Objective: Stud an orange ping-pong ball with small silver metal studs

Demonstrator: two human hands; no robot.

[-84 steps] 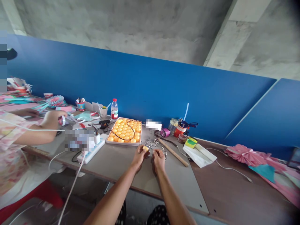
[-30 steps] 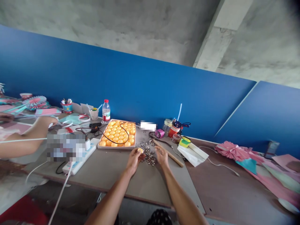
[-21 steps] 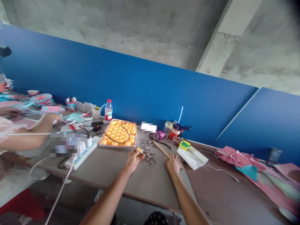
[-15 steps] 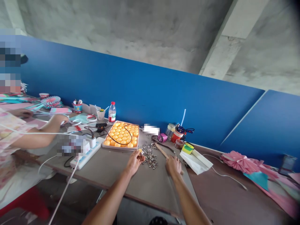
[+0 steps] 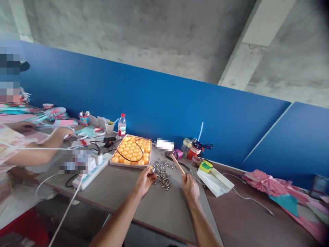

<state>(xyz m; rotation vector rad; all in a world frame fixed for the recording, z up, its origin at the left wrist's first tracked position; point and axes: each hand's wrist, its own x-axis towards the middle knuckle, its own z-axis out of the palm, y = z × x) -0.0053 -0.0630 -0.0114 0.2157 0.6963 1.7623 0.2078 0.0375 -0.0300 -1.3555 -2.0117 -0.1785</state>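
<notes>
Beside shiny metallic bits (image 5: 163,176): left grip (image 5: 144,181) pinching rounded yellow piece (image 5: 151,168); right grip (image 5: 190,188) wrapped round wooden shaft (image 5: 178,164).

A tray (image 5: 131,166) of balls (image 5: 130,151) sits toward the counter's (image 5: 123,185) far edge, a bottle (image 5: 122,127) beside its far left corner, a power strip (image 5: 99,171) left of it, slanting toward the near edge. Right of the tray, a pile of small parts (image 5: 163,175) lies between the left hand (image 5: 145,181) and the right hand (image 5: 190,188), with a cup (image 5: 194,153) and jar (image 5: 186,147) behind, along the far edge. A paper sheet (image 5: 214,186) lies farther right; a partition (image 5: 159,92) stands behind the counter.
</notes>
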